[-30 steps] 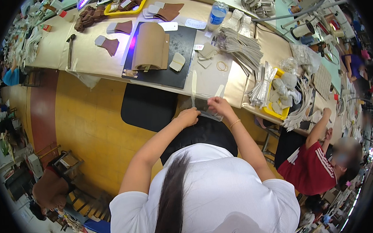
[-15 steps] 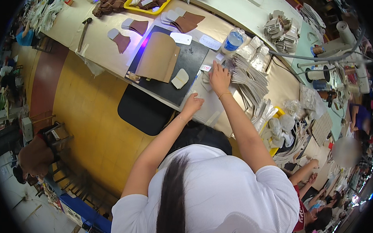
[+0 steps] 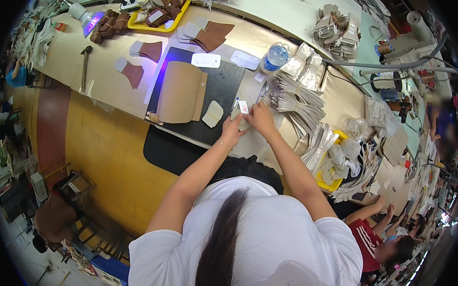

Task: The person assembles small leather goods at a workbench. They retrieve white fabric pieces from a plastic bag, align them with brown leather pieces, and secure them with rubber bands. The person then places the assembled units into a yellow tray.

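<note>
My left hand (image 3: 232,131) and my right hand (image 3: 260,119) are close together at the near edge of the table, fingers curled in. A small pale cut piece (image 3: 244,124) shows between them, gripped from both sides and partly covered by the fingers. Just beyond my fingertips lie a white tag with a red mark (image 3: 243,107) and a blue-and-white pen (image 3: 235,104). To the left, another pale cut piece (image 3: 213,114) rests on the black mat (image 3: 225,83), beside a folded brown board (image 3: 179,91).
Bundles of pale strips (image 3: 300,99) and a water bottle (image 3: 276,58) stand to the right. Brown cut pieces (image 3: 212,35), a hammer (image 3: 85,68), a yellow tray (image 3: 184,12) and a lit lamp (image 3: 86,18) are farther off. A yellow bin (image 3: 323,184) sits near my right arm.
My right hand has drawn back toward me and my left hand has closed in beside it. The pale piece is now between both hands. The view has shifted slightly.
</note>
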A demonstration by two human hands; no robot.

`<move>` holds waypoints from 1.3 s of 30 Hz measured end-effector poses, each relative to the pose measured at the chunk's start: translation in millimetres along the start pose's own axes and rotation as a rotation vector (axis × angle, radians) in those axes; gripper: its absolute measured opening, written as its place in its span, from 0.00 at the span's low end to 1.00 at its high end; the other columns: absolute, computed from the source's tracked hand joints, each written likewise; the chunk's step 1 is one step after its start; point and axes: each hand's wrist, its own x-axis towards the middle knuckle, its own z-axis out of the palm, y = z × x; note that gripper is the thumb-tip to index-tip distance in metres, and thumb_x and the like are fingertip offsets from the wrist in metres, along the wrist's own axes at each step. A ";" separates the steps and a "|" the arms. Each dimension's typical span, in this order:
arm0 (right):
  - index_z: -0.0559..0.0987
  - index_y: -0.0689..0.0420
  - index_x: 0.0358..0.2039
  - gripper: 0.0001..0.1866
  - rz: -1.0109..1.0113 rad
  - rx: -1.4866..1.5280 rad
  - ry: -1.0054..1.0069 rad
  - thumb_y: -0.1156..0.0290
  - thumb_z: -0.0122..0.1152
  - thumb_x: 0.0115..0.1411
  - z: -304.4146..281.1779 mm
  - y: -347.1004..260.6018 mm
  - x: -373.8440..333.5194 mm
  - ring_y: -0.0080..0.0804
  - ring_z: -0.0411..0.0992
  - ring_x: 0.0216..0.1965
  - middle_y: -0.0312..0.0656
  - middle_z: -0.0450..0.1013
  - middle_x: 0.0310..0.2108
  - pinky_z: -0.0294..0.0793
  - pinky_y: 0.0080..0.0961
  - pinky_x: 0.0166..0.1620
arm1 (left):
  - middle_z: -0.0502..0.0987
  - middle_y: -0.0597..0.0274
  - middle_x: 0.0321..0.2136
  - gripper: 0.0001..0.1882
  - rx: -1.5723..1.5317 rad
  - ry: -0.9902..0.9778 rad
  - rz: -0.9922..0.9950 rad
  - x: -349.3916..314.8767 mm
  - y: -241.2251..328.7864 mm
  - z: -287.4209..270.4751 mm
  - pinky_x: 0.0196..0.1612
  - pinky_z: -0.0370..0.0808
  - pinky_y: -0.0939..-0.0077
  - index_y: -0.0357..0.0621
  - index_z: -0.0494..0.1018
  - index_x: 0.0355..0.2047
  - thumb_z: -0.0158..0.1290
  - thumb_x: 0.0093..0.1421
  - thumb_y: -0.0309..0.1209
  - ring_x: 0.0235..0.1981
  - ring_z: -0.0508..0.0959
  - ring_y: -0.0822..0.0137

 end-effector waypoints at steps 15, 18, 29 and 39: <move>0.79 0.65 0.29 0.26 0.371 0.449 -0.236 0.49 0.67 0.51 -12.0 -13.5 25.3 0.51 0.73 0.38 0.56 0.73 0.34 0.71 0.38 0.45 | 0.75 0.55 0.43 0.19 0.204 -0.147 0.147 -10.6 -1.3 -26.3 0.46 0.77 0.66 0.38 0.66 0.50 0.53 0.57 0.22 0.44 0.77 0.61; 0.76 0.67 0.40 0.32 0.221 0.322 0.201 0.47 0.67 0.51 -5.1 -12.6 22.8 0.49 0.71 0.43 0.58 0.73 0.39 0.69 0.36 0.48 | 0.74 0.54 0.44 0.21 0.027 -0.270 0.027 -22.1 1.2 -31.8 0.51 0.75 0.64 0.37 0.65 0.51 0.51 0.57 0.20 0.47 0.76 0.59; 0.51 0.68 0.66 0.44 0.185 0.797 -0.170 0.41 0.40 0.66 23.9 -47.5 -55.0 0.50 0.49 0.67 0.61 0.50 0.65 0.50 0.33 0.67 | 0.70 0.56 0.52 0.20 -0.297 -0.359 -0.085 -34.8 20.2 -31.9 0.59 0.66 0.54 0.44 0.67 0.52 0.45 0.59 0.27 0.56 0.70 0.56; 0.66 0.61 0.59 0.35 -0.029 0.650 -0.080 0.59 0.67 0.55 -42.4 -46.2 -69.8 0.33 0.71 0.47 0.51 0.65 0.55 0.72 0.29 0.48 | 0.67 0.51 0.56 0.30 -0.275 -0.720 -0.262 -92.1 64.7 -21.8 0.60 0.65 0.50 0.49 0.60 0.61 0.45 0.56 0.24 0.58 0.68 0.53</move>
